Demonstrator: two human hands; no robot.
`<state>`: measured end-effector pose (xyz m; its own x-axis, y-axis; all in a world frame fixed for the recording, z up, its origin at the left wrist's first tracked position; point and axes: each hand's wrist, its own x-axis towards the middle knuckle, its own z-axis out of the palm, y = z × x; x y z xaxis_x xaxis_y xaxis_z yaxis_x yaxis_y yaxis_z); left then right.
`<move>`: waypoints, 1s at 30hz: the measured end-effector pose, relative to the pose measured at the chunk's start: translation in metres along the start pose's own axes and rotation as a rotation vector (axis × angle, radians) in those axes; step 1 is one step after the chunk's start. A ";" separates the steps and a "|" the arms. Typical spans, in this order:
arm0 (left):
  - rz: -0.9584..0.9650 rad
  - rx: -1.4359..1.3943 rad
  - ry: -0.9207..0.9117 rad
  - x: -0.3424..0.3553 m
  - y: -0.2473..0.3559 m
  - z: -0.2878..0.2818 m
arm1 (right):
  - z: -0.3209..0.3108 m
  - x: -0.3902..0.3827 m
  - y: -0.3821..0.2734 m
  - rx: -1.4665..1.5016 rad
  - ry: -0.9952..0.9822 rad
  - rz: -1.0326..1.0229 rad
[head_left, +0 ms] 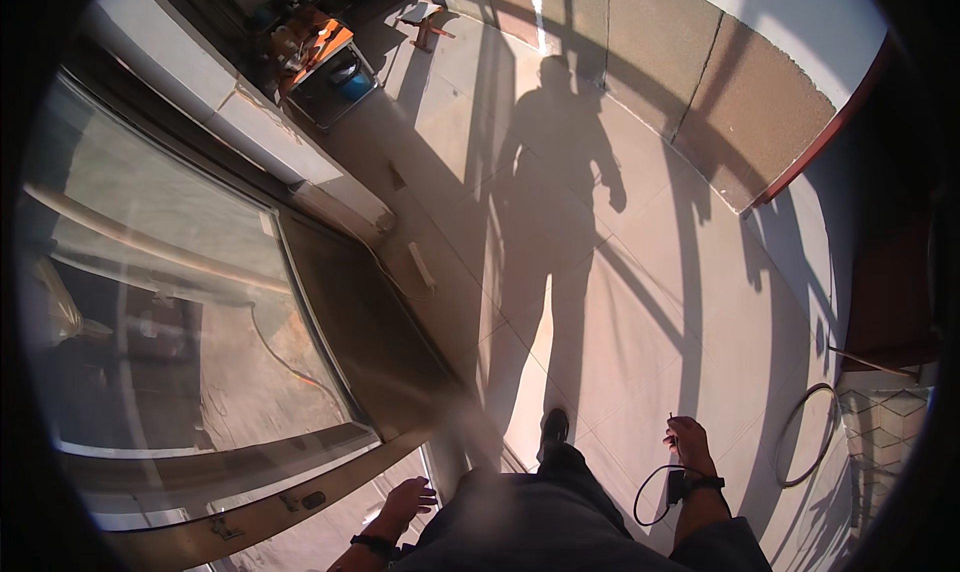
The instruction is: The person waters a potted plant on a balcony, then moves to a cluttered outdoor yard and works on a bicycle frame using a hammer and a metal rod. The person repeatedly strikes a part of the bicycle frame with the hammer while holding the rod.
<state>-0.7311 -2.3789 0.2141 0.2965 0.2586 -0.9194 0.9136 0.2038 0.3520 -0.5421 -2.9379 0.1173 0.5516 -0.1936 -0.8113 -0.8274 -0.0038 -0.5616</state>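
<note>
My left hand [406, 502] hangs low beside my dark trousers, near the door frame, with its fingers apart and nothing visible in them. A dark band circles that wrist. On the other side, my right hand [688, 446] is held out over the tiled floor with its fingers curled together. A small, thin dark thing [671, 418] pokes out at its fingertips, too small to name. A black cable [640, 502] loops from near this hand to a dark device [678, 486] strapped at the wrist. One dark shoe [553, 429] shows ahead of my body.
A glazed door [200, 302] with a metal frame stands at left. Farther off are an orange-topped table [328, 48] with clutter, a blue bucket [354, 86] and a small stool [424, 18]. A hose loop [780, 462] lies at right. Panelled wall [755, 92] bounds the far right.
</note>
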 end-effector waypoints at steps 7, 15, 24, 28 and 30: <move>0.000 -0.019 -0.131 0.016 0.061 0.018 | 0.051 0.034 -0.104 -0.034 -0.095 -0.003; 0.060 -0.062 -0.153 0.060 0.138 0.028 | 0.122 0.100 -0.211 -0.123 -0.201 -0.004; 0.138 0.180 0.229 0.101 0.130 -0.003 | 0.204 0.171 -0.362 -0.273 -0.411 -0.138; -0.041 -0.221 0.209 0.077 0.180 0.050 | 0.236 0.223 -0.422 -0.449 -0.512 -0.166; -0.063 -0.314 0.219 0.072 0.207 0.076 | 0.243 0.245 -0.447 -0.473 -0.545 -0.191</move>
<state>-0.4993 -2.3898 0.2075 0.1448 0.4247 -0.8937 0.7882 0.4965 0.3637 -0.0114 -2.7448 0.1303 0.5628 0.3662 -0.7410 -0.6009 -0.4344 -0.6710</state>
